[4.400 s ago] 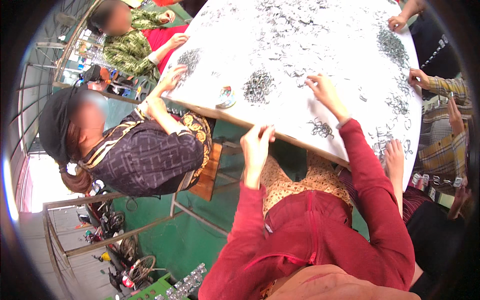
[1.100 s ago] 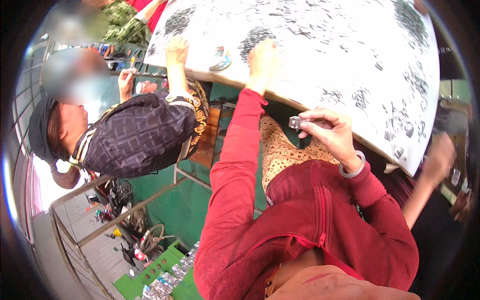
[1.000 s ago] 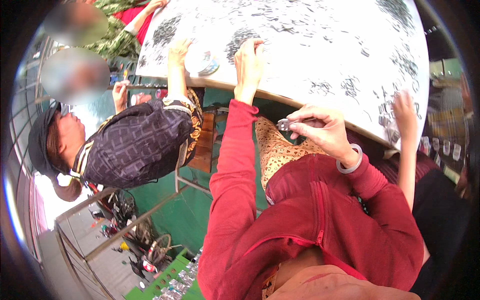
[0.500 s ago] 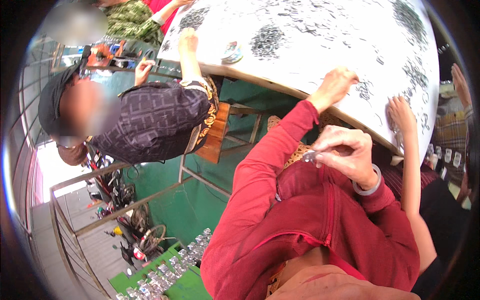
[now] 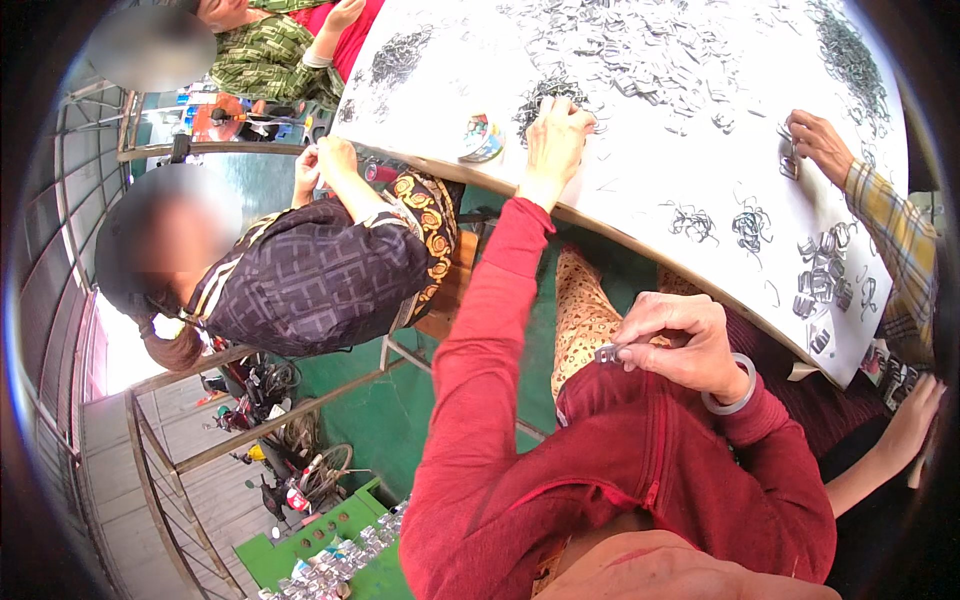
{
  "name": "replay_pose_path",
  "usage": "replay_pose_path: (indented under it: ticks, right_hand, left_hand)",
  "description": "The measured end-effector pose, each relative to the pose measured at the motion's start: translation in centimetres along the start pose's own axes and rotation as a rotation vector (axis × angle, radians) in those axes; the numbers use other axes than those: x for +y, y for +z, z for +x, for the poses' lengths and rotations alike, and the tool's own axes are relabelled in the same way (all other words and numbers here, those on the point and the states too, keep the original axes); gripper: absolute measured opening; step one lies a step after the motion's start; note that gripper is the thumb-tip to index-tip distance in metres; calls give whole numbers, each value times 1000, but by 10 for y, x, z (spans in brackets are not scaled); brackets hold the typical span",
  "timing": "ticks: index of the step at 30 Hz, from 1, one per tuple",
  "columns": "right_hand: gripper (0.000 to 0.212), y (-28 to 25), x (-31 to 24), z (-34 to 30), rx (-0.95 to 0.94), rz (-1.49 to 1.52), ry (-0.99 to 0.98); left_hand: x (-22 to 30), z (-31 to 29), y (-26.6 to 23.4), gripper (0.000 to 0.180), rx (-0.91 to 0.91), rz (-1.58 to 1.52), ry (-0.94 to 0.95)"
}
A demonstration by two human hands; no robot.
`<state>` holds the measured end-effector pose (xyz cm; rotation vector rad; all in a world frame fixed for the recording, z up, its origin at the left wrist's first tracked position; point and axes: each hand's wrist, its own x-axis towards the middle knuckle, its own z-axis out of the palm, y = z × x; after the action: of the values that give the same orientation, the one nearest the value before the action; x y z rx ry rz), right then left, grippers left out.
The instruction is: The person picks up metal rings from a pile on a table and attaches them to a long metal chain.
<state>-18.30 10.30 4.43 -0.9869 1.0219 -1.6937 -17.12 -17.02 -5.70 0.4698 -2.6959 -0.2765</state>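
Note:
My left hand (image 5: 558, 140) reaches out over the white tabletop (image 5: 640, 170). Its bent fingers are pressed together on a pile of thin dark pieces (image 5: 535, 110); what they grip, if anything, is hidden. Close to my body, my right hand (image 5: 685, 345), with a pale bangle at the wrist, pinches a small grey piece (image 5: 607, 354) that looks like a buckle or clip with a hole. Left of the pile stands a small round tub (image 5: 482, 138) with a coloured side.
Loose dark pieces (image 5: 640, 60) cover the table's far part; two small heaps (image 5: 750, 225) and several square buckle-like parts (image 5: 825, 270) lie at right. A plaid-sleeved hand (image 5: 820, 145) holds similar parts there. A person in a dark patterned shirt (image 5: 310, 270) sits left.
My left hand has moved left and farther out to the dark pile. A bare forearm has left the table's right side, where a plaid-sleeved hand appears. The person at left has drawn a hand back.

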Motion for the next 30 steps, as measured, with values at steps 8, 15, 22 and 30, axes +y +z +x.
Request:
replay_pose_path:
  ticks: [8,15,22,30]
  right_hand:
    - [15,1,-4,1,35,-24,87]
    - [15,13,1,-2,134,42,162]
    - [15,15,12,-5,234,-137,135]
    - [18,7,31,-5,354,-142,152]
  left_hand:
    - [-25,7,-6,9,-64,-56,83]
    - [-10,-33,-25,18,26,-686,-560]
    - [61,-91,-87,18,60,-1246,-604]
    - [109,-145,-113,15,37,-1600,-496]
